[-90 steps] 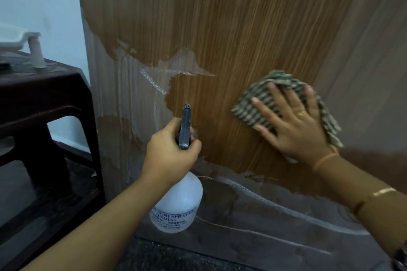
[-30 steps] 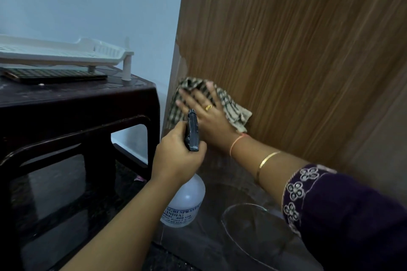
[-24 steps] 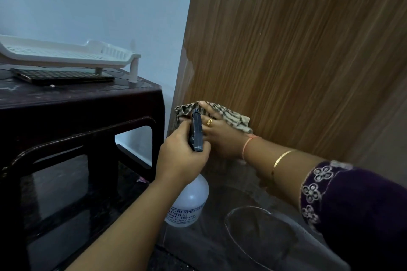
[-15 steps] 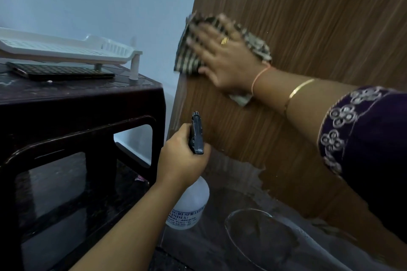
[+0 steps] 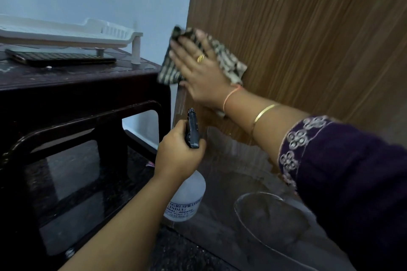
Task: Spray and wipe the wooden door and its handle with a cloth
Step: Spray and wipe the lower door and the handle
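Right grip (image 5: 202,75), one cloth (image 5: 168,68) slid lower | left grip (image 5: 176,158) holds one bottle (image 5: 189,196)

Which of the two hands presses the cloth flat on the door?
The right hand, spread flat over the checked cloth on the wooden door. The left hand instead grips the spray bottle.

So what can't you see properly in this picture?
All in the head view:
- Door handle: not in the frame; the door runs off the top edge.
- Cloth: its middle lies under the right hand.
- Spray bottle: the left hand wraps its neck, and the left forearm cuts off part of its label.
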`<state>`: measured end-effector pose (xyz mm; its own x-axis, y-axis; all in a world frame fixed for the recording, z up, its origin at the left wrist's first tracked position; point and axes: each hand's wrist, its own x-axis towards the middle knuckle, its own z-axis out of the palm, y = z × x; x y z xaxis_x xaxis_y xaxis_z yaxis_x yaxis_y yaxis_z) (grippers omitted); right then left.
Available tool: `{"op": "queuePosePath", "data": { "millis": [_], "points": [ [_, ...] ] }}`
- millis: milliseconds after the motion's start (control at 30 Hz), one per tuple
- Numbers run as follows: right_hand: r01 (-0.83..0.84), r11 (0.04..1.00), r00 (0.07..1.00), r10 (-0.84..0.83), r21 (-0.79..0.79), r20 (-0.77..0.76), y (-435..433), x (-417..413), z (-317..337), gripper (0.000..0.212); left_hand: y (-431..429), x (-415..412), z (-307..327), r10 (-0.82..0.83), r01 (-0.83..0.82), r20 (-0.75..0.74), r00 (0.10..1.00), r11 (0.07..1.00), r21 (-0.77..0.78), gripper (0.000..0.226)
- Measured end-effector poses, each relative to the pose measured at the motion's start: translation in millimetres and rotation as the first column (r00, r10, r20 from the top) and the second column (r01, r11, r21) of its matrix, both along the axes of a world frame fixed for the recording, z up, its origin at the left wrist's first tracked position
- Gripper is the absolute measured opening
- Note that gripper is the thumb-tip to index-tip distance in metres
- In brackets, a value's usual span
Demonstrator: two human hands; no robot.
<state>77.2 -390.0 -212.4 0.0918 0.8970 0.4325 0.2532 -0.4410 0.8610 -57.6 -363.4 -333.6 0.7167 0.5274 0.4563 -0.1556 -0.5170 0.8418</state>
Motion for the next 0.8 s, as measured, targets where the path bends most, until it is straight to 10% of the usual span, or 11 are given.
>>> {"op": "queuePosePath", "data": {
  "millis": [100, 233, 367, 500, 800],
  "points": [
    [-0.138, 0.986, 0.99, 0.139, 0.091, -0.002, 2, -2, -55, 0.047, 1, -3, 1, 0.023, -0.023, -0.005, 1.0, 0.999, 0.026, 0.009],
    [-0.111, 0.99, 0.775, 0.137, 0.081, -0.617, -18, -45, -90, 0.039, 4, -9, 0, 0.027, -0.027, -0.001, 1.0, 0.999, 0.029, 0.011],
    [-0.285, 0.953, 0.942, 0.26, -0.098, -0.213, -41, -25, -115, 0.019, 7, -12, -4, 0.014, -0.014, 0.005, 1.0, 1.0, 0.025, 0.012],
    [-0.226, 0.915, 0.953, 0.136, -0.336, -0.271, -52, -15, -82, 0.043, 7, -11, -7, 0.011, -0.01, -0.014, 1.0, 1.0, 0.024, 0.009],
    [0.033, 0.998, 0.994, -0.038, 0.054, 0.101, -37, -12, -3, 0.064, 20, -10, -28, 0.032, -0.029, -0.083, 0.996, 0.999, 0.033, 0.01]
  ]
}}
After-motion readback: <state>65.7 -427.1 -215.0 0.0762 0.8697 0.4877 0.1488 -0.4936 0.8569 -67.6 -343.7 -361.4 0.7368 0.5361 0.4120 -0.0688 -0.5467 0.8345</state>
